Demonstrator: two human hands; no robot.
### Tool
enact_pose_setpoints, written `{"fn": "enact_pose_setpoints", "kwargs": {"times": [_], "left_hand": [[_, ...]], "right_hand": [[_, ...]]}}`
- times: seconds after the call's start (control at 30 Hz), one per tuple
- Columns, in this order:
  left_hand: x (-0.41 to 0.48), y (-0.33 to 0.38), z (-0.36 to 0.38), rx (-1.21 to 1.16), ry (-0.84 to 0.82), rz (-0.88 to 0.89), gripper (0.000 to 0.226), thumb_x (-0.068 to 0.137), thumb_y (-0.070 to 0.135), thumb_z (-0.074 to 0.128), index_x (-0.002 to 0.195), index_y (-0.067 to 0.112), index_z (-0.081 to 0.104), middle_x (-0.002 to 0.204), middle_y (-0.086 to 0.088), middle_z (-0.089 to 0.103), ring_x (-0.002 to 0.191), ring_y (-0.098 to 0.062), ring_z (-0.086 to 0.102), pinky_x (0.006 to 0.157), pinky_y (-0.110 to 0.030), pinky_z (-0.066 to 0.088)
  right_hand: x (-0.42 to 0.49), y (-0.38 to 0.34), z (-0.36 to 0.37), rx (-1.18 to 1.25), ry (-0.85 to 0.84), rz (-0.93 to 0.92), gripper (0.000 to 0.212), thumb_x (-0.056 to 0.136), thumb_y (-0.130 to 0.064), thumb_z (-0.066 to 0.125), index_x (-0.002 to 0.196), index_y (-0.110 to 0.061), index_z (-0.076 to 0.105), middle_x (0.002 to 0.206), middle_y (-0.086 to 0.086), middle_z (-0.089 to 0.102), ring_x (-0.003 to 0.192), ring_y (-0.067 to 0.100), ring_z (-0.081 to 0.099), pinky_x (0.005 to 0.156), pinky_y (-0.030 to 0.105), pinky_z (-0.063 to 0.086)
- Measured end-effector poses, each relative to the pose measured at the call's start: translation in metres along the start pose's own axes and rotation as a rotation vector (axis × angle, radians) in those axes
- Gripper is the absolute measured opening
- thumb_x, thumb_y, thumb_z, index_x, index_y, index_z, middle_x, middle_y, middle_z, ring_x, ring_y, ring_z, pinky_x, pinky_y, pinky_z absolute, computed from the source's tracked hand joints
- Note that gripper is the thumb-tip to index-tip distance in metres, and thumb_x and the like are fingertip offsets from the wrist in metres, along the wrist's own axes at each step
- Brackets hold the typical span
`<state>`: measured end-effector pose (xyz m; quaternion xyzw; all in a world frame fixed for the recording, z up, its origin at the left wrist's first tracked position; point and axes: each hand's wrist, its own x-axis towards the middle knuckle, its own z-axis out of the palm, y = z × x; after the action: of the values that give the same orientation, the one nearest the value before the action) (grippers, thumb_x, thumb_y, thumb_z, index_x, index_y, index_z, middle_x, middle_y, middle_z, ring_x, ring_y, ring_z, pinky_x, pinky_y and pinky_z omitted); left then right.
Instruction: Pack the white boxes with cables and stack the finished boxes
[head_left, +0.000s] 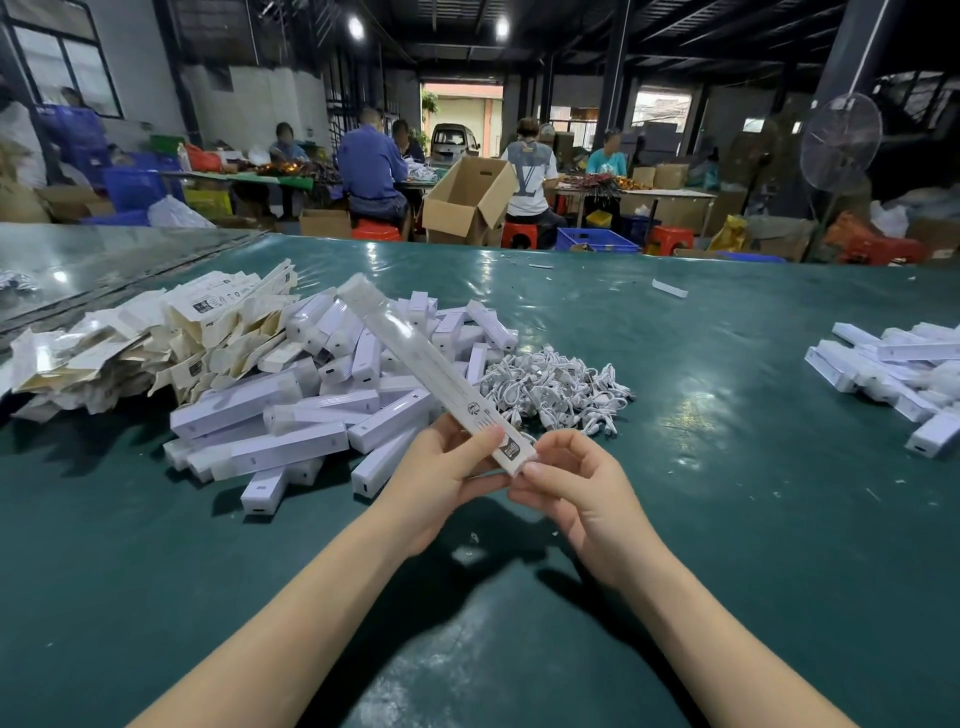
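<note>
**Long white box held in both hands over the packing table**

Head view, items listed by position relative to the pile of white boxes.

- Pile of white boxes (291, 415): a loose heap of narrow boxes lying crosswise on the green table (727, 519).
- Long white box (415, 348): narrow, with small print near its near end. It is held on a slant clear of the table. Its far end is raised over the pile, and its near end lies just in front of the pile's right side.
- Left hand (441, 467): just in front of the pile. The fingers are curled under the lower part of the long white box and the thumb lies on its top face.
- Right hand (576, 483): close beside the left hand. The thumb and fingertips pinch the near end of the same box.
- White cables (556, 387): a heap of short looped leads touching the pile's right edge.
- Flat printed cartons (156, 343): unfolded cream and white pieces, heaped against the pile's left edge.
- Second heap of boxes (893, 369): well apart to the right of the pile, at the frame's edge.
- Paper scrap (670, 288): beyond the pile and to its right, lying alone on the table.
- Beyond the pile, past the table's far edge: a tilted open cardboard carton (470, 200), red stools (376, 228), a blue crate (595, 240), seated people at other tables, and a pedestal fan (839, 143) at far right.
</note>
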<state>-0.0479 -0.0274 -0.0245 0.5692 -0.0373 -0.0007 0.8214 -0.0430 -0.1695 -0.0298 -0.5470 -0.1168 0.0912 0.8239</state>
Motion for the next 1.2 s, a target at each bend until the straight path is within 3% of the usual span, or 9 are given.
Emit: {"fn": "enact_pose_setpoints", "kwargs": {"times": [0.17,0.47,0.6,0.73,0.83,0.93,1.0,1.07,1.2], "left_hand": [[0.000,-0.001,0.000,-0.092,-0.025,-0.059,0.010,0.090,0.009,0.050,0.095,0.003,0.056,0.084,-0.009,0.073,0.077,-0.020,0.071,0.067,-0.029,0.058],[0.000,-0.002,0.003,-0.193,0.007,-0.081,0.007,0.090,0.007,0.050,0.093,0.002,0.055,0.079,-0.011,0.073,0.072,-0.022,0.071,0.059,-0.028,0.057],[-0.002,-0.006,0.005,-0.060,0.012,-0.026,0.011,0.091,0.005,0.050,0.099,0.000,0.056,0.085,-0.009,0.073,0.076,-0.019,0.070,0.065,-0.025,0.057],[-0.004,-0.009,0.009,0.103,0.094,0.040,0.017,0.090,0.004,0.053,0.106,-0.002,0.056,0.101,-0.016,0.068,0.088,-0.023,0.068,0.075,-0.029,0.058],[-0.004,-0.010,0.014,0.230,0.196,0.130,0.010,0.088,0.007,0.058,0.098,0.005,0.059,0.098,-0.011,0.068,0.089,-0.022,0.068,0.077,-0.032,0.057],[-0.002,-0.009,0.010,0.314,0.286,0.205,0.008,0.087,0.011,0.061,0.091,0.016,0.058,0.095,-0.006,0.067,0.090,-0.022,0.067,0.080,-0.035,0.056],[-0.001,-0.004,0.005,0.297,0.291,0.201,0.006,0.087,0.012,0.060,0.091,0.016,0.057,0.098,-0.009,0.067,0.092,-0.024,0.066,0.080,-0.036,0.056],[-0.001,0.000,0.002,0.230,0.257,0.193,0.006,0.088,0.012,0.059,0.091,0.016,0.056,0.096,-0.009,0.067,0.089,-0.021,0.067,0.076,-0.031,0.057],[-0.003,0.002,-0.001,0.461,0.106,0.133,0.015,0.087,0.016,0.060,0.092,0.025,0.049,0.089,0.003,0.064,0.071,-0.005,0.065,0.076,-0.032,0.055]], "right_hand": [[-0.001,0.000,-0.003,-0.228,0.016,-0.134,0.023,0.080,0.012,0.058,0.072,-0.008,0.050,0.066,0.005,0.061,0.057,0.011,0.061,0.061,0.023,0.055],[0.000,-0.001,-0.001,-0.245,0.034,-0.151,0.029,0.081,0.017,0.053,0.068,-0.008,0.046,0.066,0.010,0.055,0.054,0.010,0.056,0.056,0.022,0.052],[-0.001,-0.001,-0.003,-0.282,0.084,-0.154,0.030,0.078,0.017,0.055,0.068,-0.009,0.045,0.061,0.007,0.053,0.048,0.012,0.055,0.054,0.024,0.053],[-0.002,0.003,-0.001,-0.430,0.141,-0.194,0.032,0.076,0.017,0.055,0.071,-0.013,0.045,0.061,0.006,0.055,0.058,0.022,0.055,0.064,0.036,0.052],[-0.002,0.003,0.002,-0.324,0.129,-0.165,0.034,0.076,0.021,0.054,0.078,-0.012,0.046,0.061,0.000,0.058,0.062,0.020,0.060,0.067,0.029,0.055],[-0.002,0.003,0.003,-0.063,0.017,-0.053,0.042,0.068,0.027,0.055,0.083,-0.011,0.045,0.068,0.002,0.066,0.068,0.018,0.064,0.072,0.029,0.054],[-0.002,0.001,0.002,0.156,-0.078,0.031,0.041,0.058,0.020,0.057,0.085,-0.009,0.048,0.077,0.010,0.068,0.074,0.022,0.068,0.072,0.030,0.057],[-0.003,-0.001,0.002,0.216,-0.118,0.050,0.034,0.060,0.014,0.057,0.085,-0.008,0.050,0.082,0.014,0.068,0.079,0.025,0.069,0.071,0.031,0.058],[0.001,0.001,-0.003,-0.365,0.073,-0.198,0.020,0.079,0.005,0.062,0.085,-0.013,0.056,0.087,0.000,0.066,0.088,0.015,0.063,0.082,0.029,0.052]]}}
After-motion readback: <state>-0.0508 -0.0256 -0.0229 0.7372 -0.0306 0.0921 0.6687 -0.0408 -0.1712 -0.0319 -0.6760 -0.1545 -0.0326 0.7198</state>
